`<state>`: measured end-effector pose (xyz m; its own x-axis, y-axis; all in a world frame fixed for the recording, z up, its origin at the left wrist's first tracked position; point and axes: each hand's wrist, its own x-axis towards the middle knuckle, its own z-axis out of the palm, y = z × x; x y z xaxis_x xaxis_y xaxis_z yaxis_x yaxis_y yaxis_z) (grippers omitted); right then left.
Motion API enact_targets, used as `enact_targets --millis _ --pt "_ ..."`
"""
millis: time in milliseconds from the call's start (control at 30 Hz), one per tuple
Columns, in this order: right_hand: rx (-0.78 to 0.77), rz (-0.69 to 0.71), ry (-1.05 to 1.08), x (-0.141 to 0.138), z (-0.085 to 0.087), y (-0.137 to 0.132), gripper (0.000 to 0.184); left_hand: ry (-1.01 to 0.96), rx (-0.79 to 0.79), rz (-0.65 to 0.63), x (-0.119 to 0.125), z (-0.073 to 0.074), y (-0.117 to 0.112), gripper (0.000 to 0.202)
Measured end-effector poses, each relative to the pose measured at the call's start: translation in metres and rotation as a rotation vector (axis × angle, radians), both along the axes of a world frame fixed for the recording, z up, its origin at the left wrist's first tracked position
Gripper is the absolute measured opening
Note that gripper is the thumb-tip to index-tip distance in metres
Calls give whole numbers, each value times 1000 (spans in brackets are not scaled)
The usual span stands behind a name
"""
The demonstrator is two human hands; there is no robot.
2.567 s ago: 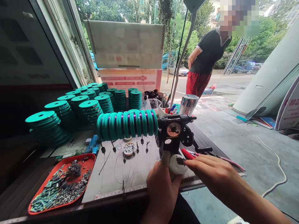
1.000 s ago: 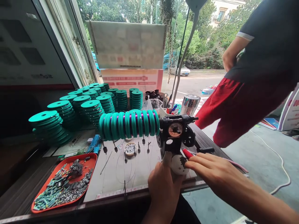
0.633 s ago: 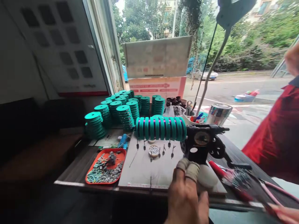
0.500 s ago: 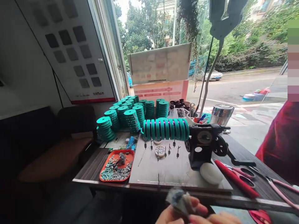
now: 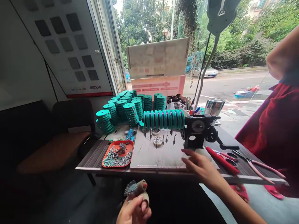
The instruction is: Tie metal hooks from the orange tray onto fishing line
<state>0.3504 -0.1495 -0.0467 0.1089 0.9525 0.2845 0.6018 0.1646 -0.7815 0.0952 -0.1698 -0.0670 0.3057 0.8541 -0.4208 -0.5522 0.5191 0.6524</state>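
My left hand [image 5: 133, 208] is closed round a brownish-grey rolled strip [image 5: 141, 185], below the table's front edge. A dense cluster of small grey metal pieces [image 5: 131, 188] sticks out of the roll's left side; their exact kind is too small to make out. My right hand [image 5: 198, 165] reaches over the front right of the pale board [image 5: 171, 159], its fingers apart and nothing between them. Partly behind that hand lies a smooth white rounded object [image 5: 205, 154]. Several small dark swivel-like pieces with thin stems [image 5: 174, 140] stand on the board.
A hand-cranked winder [image 5: 197, 127] holds a row of teal spools [image 5: 163, 119]. Stacked teal discs [image 5: 130, 112] stand behind. Left is an orange tray [image 5: 133, 146] of small metal parts. Scissors [image 5: 230, 158], a red sheath [image 5: 221, 161] and pliers [image 5: 259, 166] lie right. A person in red [image 5: 263, 124] stands beyond.
My hands, together at the front before, are now apart. The left has moved left with the rolled strip; the right has reached out over the board. The person at right shows more.
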Motion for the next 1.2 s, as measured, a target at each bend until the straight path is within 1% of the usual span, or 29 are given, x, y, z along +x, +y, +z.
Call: enact_targets --millis 67,133,200,333,400,467,533,600,700,767,833,900,967,1067,1200 --pt "-43 59 24 -5 3 9 33 12 8 -10 10 0 -2 29" --pt "-60 84 35 -16 7 5 31 53 38 -12 18 1 -2 33" --pt "-92 112 73 -25 11 -11 33 109 64 -44 25 3 -3 36" --pt "-227 199 293 -40 12 -47 35 169 78 -140 26 7 -5 36" --pt "-259 200 356 -47 8 -58 35 184 82 -165 19 8 -8 35" --pt "-287 206 384 -56 0 -65 35 223 72 -148 8 10 -12 34" --pt "-329 229 430 -66 -12 -69 35 292 65 -122 -5 11 -18 32" --pt "-377 272 510 -79 -27 -71 35 368 78 -129 -16 10 -24 32" --pt "-474 373 673 -100 -47 -74 35 442 89 -152 -31 -2 -32 34" --pt "-561 463 795 -113 -56 -75 36 449 38 -102 -42 -15 -35 35" --pt "-639 574 952 -122 -60 -76 36 432 -48 -11 -57 -30 -38 35" --pt "-730 654 1144 -130 -60 -77 34 412 -120 61 -75 -43 -41 35" --pt "-815 663 1333 -138 -59 -77 31 396 -156 87 -92 -52 -45 34" --pt "-875 626 1510 -150 -53 -73 26 364 -180 76 -111 -56 -55 31" --pt "-903 606 1599 -170 -44 -63 17 321 -178 54 -120 -55 -66 26"
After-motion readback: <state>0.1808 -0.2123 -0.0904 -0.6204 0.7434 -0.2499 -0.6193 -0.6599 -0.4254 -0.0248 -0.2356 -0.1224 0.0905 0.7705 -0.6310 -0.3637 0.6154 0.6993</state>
